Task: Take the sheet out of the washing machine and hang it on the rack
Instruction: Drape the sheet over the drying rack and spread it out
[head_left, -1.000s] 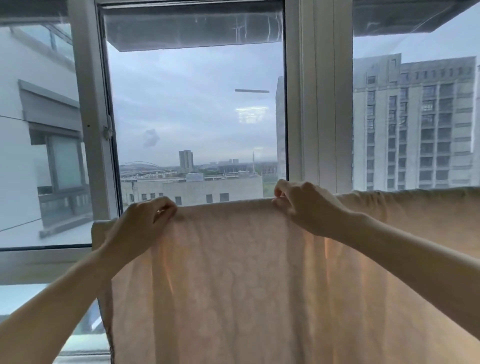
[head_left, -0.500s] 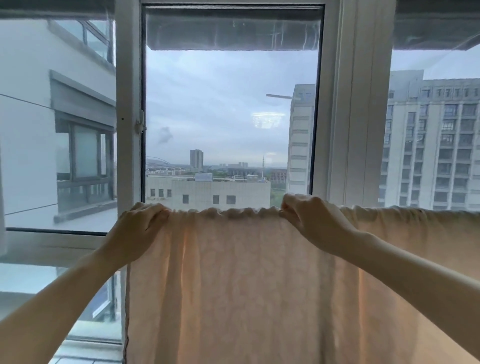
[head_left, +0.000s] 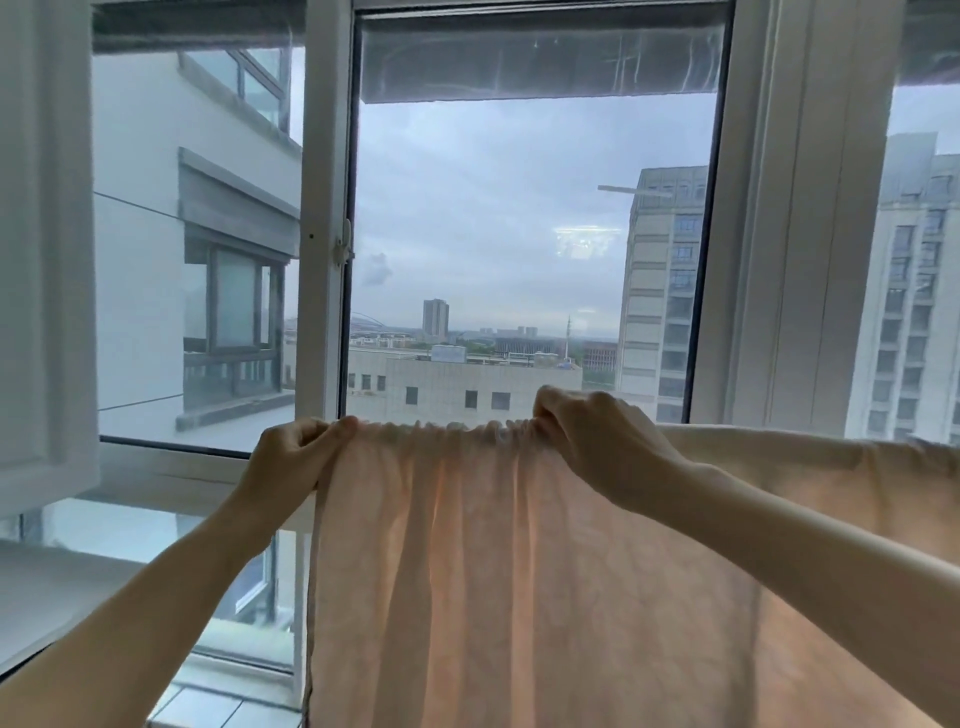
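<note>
The rack is hidden under your sheet (head_left: 519, 571). Your left hand (head_left: 291, 457) and right hand (head_left: 597, 441) pinch its bunched top edge; open air lies at 9 o'clock.

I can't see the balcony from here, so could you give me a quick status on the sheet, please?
Left hand and right hand both grip the sheet at its top edge. Edge bunched between them, cloth hanging down. Nothing in the way.

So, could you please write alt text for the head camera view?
Two bare hands, left hand and right hand, grip the bunched top edge of a pale peach sheet hanging before a window showing city buildings and grey sky.
</note>
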